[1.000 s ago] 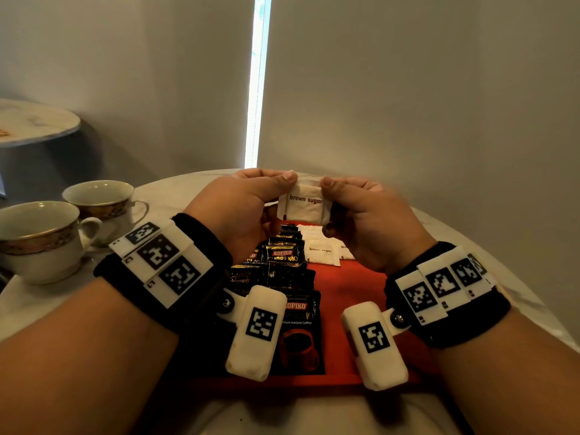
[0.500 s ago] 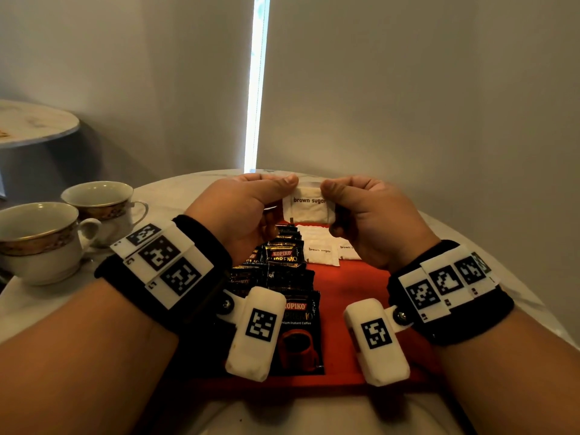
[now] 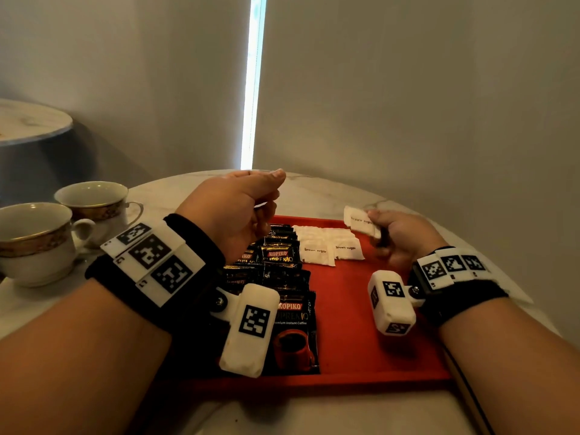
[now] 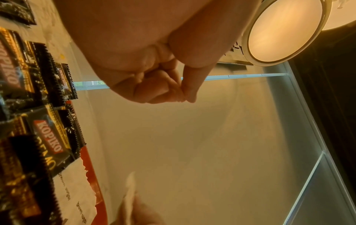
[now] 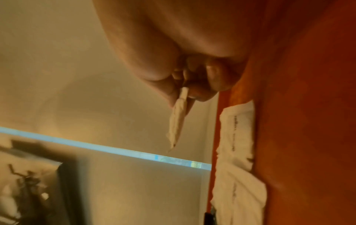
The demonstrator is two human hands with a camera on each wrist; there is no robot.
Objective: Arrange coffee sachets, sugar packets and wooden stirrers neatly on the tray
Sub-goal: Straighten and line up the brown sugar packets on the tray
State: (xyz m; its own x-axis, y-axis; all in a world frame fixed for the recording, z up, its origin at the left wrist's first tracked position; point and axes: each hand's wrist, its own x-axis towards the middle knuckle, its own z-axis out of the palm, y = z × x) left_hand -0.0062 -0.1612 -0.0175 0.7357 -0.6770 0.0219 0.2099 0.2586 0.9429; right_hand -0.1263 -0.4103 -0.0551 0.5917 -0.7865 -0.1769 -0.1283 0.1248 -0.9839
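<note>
Sugar packet (image 3: 361, 221) pinched at its right end between thumb and curled fingers of right hand (image 3: 405, 237), right of centre in the head view, held above the far right part of red tray (image 3: 361, 324) and apart from everything lying on it; printed "brown sugar" face turned toward the camera. Same packet (image 5: 178, 120) seen edge-on in the right wrist view, jutting down out of the fingertips (image 5: 200, 94) near frame centre. Left hand (image 3: 232, 211) raised at centre of the head view, over the far end of the coffee rows, fingers curled in against the thumb and grasping nothing; in the left wrist view, fingers (image 4: 154, 89) folded into the palm, thumb tip touching them, nothing between. Coffee sachets (image 3: 282, 277), black with "KOPIKO" labels, laid in overlapping rows down the left half of the tray, partly hidden by the left wrist. White sugar packets (image 3: 328, 246) lying in two short overlapping rows at the far middle of the tray, just right of the sachets, below and left of the held packet. Tray resting on round marble table (image 3: 314, 196). Two gold-banded cups (image 3: 62, 227) at the left edge of the head view, on the table, well apart from the tray. Stirrers: cannot tell.
</note>
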